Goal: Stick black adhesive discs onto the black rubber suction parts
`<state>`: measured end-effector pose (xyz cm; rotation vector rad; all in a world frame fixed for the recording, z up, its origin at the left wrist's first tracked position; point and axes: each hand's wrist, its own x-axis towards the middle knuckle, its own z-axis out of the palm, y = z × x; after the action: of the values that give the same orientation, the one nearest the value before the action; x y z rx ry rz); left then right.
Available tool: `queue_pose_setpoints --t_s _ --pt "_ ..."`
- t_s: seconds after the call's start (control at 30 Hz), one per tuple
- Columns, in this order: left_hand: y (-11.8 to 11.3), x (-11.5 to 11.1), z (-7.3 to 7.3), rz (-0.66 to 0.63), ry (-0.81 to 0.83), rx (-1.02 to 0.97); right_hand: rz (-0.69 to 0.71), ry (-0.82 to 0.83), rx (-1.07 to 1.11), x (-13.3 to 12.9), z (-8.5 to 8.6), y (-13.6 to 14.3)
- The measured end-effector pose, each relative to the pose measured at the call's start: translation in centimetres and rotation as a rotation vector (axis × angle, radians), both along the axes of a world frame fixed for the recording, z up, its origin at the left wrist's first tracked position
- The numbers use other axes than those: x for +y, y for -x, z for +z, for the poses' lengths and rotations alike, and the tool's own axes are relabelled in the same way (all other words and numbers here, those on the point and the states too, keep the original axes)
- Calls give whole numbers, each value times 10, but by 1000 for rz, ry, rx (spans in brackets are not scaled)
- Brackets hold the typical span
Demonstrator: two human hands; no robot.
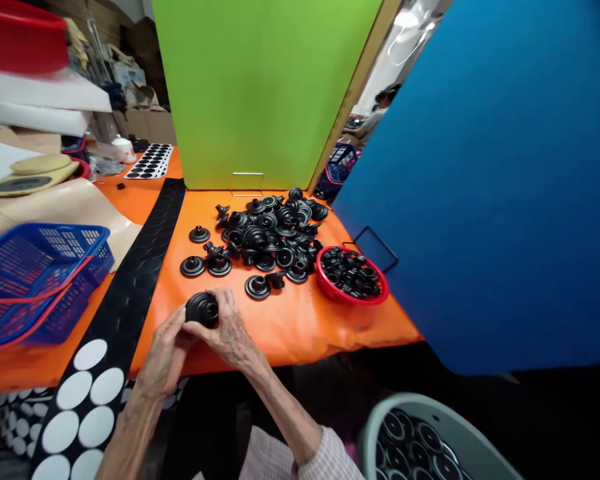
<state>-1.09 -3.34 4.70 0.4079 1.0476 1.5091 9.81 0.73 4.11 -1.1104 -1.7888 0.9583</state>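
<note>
Between my two hands, above the front edge of the orange table (290, 313), is a black ridged rubber part (201, 309). My left hand (164, 351) grips its left side and underside. The fingers and thumb of my right hand (228, 330) close on its right side. Beyond my hands lies a loose pile of similar black parts (267, 230), with a few single ones nearer to me. To the right of the pile stands a red basket (353, 299) full of small black pieces.
A black strip with white discs (97, 393) runs along the left, beside a blue basket (45, 267). Green (265, 93) and blue (480, 187) panels stand behind and right. A grey tub (380, 417) of black discs is lower right. A person (373, 123) is far back.
</note>
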Motion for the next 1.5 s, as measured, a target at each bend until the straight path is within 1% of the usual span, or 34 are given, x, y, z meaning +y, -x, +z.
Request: queue_pose_setpoints --t_s 0.07,0.13,0.2,0.33,0.5,0.57,0.6,0.7,0.77,0.83,0.93,0.97,1.03,1.1,1.17,1.23,1.33,1.4,1.43,1.5 --pt "-1 3 3 5 -27 -15 -68 -5 7 -1 3 1" --pt "-5 3 6 56 -44 -36 -177 55 71 -3 4 5" --pt "-7 4 6 70 -69 -39 -249 131 114 -4 4 10" --pt "-9 5 2 100 -125 22 -300 211 149 -4 2 21" --pt "-12 1 -2 170 -117 65 -335 292 183 -4 0 28" --pt "-10 0 -3 171 -117 53 -300 307 183 -2 -2 25" --pt "-8 0 -3 156 -116 27 -251 305 184 0 -3 22" --pt "2 -1 0 66 -71 -125 -45 288 189 3 -4 12" --pt "7 -1 3 -4 -11 -194 34 243 169 2 -5 7" --pt "8 0 5 -50 30 -198 47 121 121 -1 -7 3" --pt "6 0 6 -56 72 -189 58 -115 41 -7 -8 -2" --pt "5 0 7 -56 91 -194 77 -168 18 -9 -7 -4" --pt "6 -1 8 -75 133 -204 134 -222 -15 -11 -4 -8" --pt "7 -2 10 -131 166 -224 188 -266 -41 -13 1 -12" --pt "7 -4 10 -190 192 -263 214 -313 -83 -16 7 -15" --pt "4 -4 10 -204 221 -307 221 -361 -122 -19 10 -14" --pt "-2 -3 10 -89 253 -334 179 -425 -111 -21 10 -9" --pt "-6 -5 11 -17 256 -345 98 -439 -59 -18 7 -6" --pt "-8 -6 13 6 247 -357 25 -403 -18 -15 6 -6" --pt "-10 -12 18 4 205 -380 -187 -245 118 -6 4 -7"
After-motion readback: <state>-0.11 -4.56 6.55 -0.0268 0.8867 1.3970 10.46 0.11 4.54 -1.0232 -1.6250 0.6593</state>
